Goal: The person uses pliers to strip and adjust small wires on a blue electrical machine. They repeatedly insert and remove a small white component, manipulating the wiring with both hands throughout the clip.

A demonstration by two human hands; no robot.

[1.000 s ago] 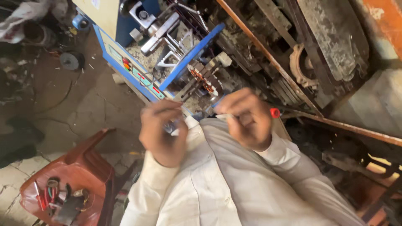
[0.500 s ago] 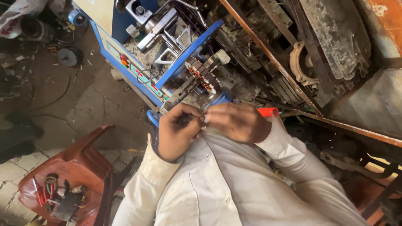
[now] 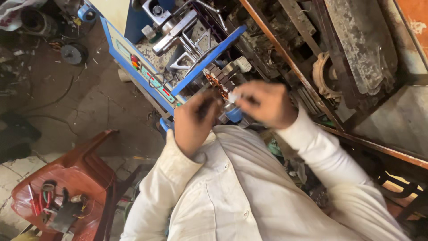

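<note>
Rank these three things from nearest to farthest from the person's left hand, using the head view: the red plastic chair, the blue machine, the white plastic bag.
From the left hand:
1. Blue machine: just above the hand, its lower end close beside it.
2. Red plastic chair: lower left, on the floor, with tools on its seat.
3. White plastic bag: far top left corner.

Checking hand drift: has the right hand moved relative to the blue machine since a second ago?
Yes. The right hand has shifted up toward the blue machine, now overlapping its blue bar instead of sitting below it.
</note>
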